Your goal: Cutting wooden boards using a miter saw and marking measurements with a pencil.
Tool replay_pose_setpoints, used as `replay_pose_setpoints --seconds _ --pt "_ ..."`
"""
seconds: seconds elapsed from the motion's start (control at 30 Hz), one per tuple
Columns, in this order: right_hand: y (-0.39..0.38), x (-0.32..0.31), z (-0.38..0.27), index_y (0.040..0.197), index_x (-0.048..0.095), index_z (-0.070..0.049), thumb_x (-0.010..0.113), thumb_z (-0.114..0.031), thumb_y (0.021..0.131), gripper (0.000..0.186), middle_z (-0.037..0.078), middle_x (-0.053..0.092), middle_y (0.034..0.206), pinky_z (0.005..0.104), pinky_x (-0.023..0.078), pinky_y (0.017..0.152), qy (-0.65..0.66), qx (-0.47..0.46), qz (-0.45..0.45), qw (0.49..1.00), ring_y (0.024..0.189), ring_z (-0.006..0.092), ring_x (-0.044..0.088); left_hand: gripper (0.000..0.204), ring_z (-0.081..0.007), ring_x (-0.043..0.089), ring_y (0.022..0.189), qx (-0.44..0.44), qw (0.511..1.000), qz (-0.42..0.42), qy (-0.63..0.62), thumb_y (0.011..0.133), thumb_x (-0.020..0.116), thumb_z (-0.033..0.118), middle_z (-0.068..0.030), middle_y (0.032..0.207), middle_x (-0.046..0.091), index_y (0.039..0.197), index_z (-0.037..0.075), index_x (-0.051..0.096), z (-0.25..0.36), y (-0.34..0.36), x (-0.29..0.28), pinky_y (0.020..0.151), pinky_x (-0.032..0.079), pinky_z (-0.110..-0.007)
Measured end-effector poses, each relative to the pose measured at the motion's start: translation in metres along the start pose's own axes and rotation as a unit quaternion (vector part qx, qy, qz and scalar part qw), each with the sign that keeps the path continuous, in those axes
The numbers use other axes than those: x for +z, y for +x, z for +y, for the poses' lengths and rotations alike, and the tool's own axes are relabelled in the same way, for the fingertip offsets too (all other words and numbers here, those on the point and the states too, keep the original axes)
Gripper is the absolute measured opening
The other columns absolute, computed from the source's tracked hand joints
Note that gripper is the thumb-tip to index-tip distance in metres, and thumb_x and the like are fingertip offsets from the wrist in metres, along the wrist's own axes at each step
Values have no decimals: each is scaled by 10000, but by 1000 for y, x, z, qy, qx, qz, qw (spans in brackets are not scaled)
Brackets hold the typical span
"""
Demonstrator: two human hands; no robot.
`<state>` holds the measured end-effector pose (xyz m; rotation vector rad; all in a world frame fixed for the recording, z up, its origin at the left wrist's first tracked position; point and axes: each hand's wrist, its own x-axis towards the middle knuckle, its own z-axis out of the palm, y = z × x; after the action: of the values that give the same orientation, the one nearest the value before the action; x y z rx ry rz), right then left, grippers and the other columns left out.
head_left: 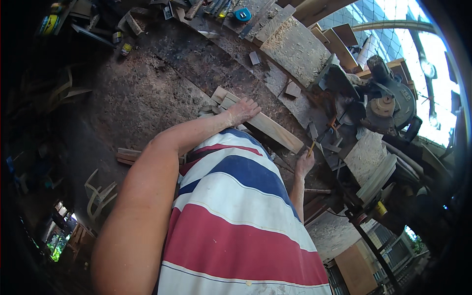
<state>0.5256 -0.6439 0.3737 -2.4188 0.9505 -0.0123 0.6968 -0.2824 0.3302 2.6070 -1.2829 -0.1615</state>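
Observation:
A pale wooden board [279, 132] lies slanted in front of my body, running from upper left down to lower right. My left hand [243, 111] is closed over its upper part, the fingers curled across the wood. Near the board's lower right end, my right hand [304, 165] pinches a thin yellow pencil [311, 148], which points upward. The pencil stands just beside the board's end; whether it touches the wood I cannot tell. Another short pale wood piece [220, 93] sits at the board's upper left end.
A miter saw [391, 104] stands at the right, beside a wire-mesh opening. Dusty planks [300, 51] and offcuts [293, 89] cover the bench at the upper right. A blue tape measure [243, 15] lies at the far edge. Sawdust covers the ground [132, 93] at left.

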Motion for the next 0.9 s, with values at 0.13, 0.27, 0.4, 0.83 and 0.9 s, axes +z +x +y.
replay_pose_setpoints --seconds 0.13,0.27,0.4,0.83,0.9 --pt "23 -35 -58 1090 761 11 592 -259 1083 319 81 664 808 350 460 706 94 14 -76 993 754 172 593 224 -229 637 1050 -2 1000 -6 0 962 597 210 -51 1047 640 1162 125 649 1 -2 5 894 486 -410" --pt "41 -23 -143 1063 727 0 560 -394 1123 432 17 679 840 321 496 704 161 -40 -222 961 774 146 641 214 -221 627 996 -21 999 27 -26 939 614 210 -49 1019 611 1136 128 628 2 -4 11 887 486 -415" --pt "45 10 -183 1029 704 -23 501 -442 1162 485 47 729 921 331 558 750 224 -22 -303 926 856 156 679 252 -246 642 1001 -10 997 6 -70 927 620 196 -81 1011 620 1160 102 636 -2 -2 7 877 495 -412" --pt "-13 14 20 1100 683 -12 452 -373 1148 431 151 694 928 437 518 795 203 114 -62 970 891 299 681 576 -277 621 1151 28 1000 -4 6 908 663 129 -111 1152 630 1471 77 549 8 4 -17 1145 424 -503" --pt "-11 20 15 1118 680 -5 450 -363 1146 426 133 689 950 407 517 803 168 104 -57 979 908 259 671 545 -286 621 1149 5 998 -56 -13 881 667 98 -118 1166 633 1416 62 572 10 6 -17 1143 430 -491"
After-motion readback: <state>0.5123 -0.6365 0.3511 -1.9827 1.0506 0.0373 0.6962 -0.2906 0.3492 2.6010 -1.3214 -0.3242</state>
